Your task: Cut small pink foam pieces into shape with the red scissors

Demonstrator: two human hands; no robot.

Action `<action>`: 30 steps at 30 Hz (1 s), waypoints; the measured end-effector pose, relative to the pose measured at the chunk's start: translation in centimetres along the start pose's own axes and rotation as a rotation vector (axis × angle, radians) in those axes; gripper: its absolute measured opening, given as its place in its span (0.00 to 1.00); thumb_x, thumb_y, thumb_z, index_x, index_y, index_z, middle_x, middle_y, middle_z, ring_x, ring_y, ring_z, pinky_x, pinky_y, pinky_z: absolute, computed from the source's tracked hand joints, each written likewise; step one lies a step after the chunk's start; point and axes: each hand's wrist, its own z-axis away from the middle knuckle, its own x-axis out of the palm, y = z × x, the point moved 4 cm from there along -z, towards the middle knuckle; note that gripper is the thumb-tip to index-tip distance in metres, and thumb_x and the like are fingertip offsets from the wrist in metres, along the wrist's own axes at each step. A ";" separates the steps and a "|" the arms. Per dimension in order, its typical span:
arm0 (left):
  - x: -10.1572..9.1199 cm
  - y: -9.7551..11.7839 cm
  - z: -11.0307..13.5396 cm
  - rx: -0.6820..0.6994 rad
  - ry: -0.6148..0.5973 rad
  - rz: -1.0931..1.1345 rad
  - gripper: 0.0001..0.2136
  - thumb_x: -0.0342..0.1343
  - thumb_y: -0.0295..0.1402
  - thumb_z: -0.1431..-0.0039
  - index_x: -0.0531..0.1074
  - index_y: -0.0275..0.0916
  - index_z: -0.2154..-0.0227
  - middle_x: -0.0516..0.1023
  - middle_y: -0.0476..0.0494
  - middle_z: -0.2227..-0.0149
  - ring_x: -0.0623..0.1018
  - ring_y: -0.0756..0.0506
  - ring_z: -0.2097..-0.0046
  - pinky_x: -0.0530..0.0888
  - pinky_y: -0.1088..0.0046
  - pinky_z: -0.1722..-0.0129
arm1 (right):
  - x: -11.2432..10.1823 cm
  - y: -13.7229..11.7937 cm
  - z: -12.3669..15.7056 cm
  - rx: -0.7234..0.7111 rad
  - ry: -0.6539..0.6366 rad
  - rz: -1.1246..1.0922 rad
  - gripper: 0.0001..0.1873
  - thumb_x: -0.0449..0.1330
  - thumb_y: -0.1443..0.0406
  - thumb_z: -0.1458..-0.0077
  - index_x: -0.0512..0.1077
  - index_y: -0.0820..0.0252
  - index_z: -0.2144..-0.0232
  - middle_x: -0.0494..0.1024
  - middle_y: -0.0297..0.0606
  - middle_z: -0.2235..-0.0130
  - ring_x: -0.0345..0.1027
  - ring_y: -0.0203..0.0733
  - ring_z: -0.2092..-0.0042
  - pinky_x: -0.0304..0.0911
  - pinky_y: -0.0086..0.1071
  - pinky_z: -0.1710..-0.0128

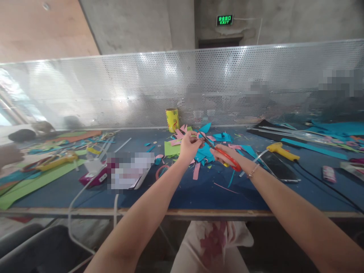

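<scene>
Bare forearms reach toward twelve o'clock in the head view, where the left hand is pinched closed, its hold unclear, and the right hand grips red-handled metal scissors over thin bright-blue scraps, so short snips clear of the fingertips seem safest.

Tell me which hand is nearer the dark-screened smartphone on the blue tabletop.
Right. The right hand, holding the red-handled scissors, is left of the dark-screened smartphone, apart from it. The left hand is farther left, near the scissors' blade end.
</scene>
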 end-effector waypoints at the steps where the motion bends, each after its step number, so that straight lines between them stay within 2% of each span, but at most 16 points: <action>1: 0.0 0.0 0.0 0.002 -0.002 0.003 0.09 0.56 0.25 0.55 0.61 0.39 0.73 0.72 0.53 0.81 0.72 0.53 0.80 0.71 0.76 0.75 | 0.0 0.0 0.0 -0.005 -0.007 0.000 0.20 0.53 0.49 0.50 0.59 0.59 0.80 0.60 0.29 0.83 0.54 0.31 0.82 0.52 0.28 0.81; 8: 0.1 -0.1 0.1 -0.003 -0.021 0.035 0.08 0.57 0.26 0.56 0.62 0.38 0.74 0.72 0.53 0.80 0.72 0.53 0.79 0.70 0.77 0.75 | 0.0 0.1 -0.1 -0.005 -0.038 -0.006 0.20 0.51 0.49 0.49 0.60 0.58 0.80 0.60 0.30 0.84 0.54 0.32 0.82 0.53 0.29 0.81; 15: 0.0 -0.5 0.0 -0.028 0.009 0.054 0.09 0.58 0.26 0.57 0.61 0.38 0.74 0.71 0.53 0.81 0.72 0.53 0.79 0.70 0.77 0.75 | 0.1 0.5 -0.2 0.007 -0.027 0.006 0.19 0.52 0.51 0.49 0.59 0.59 0.79 0.62 0.30 0.82 0.56 0.31 0.81 0.54 0.29 0.81; 21: 0.1 -0.7 -0.2 -0.058 -0.030 0.043 0.06 0.56 0.25 0.57 0.64 0.37 0.76 0.68 0.54 0.82 0.69 0.55 0.78 0.68 0.78 0.74 | 0.0 0.3 0.0 0.030 -0.004 -0.003 0.18 0.54 0.51 0.50 0.59 0.58 0.78 0.63 0.29 0.82 0.55 0.31 0.82 0.53 0.28 0.82; 30: -0.1 -0.7 -0.2 -0.059 0.017 0.105 0.08 0.57 0.25 0.59 0.63 0.37 0.76 0.70 0.53 0.80 0.70 0.54 0.77 0.68 0.77 0.73 | -0.1 -0.2 0.2 0.033 -0.011 0.004 0.19 0.53 0.50 0.50 0.59 0.58 0.81 0.60 0.30 0.84 0.54 0.31 0.82 0.51 0.29 0.82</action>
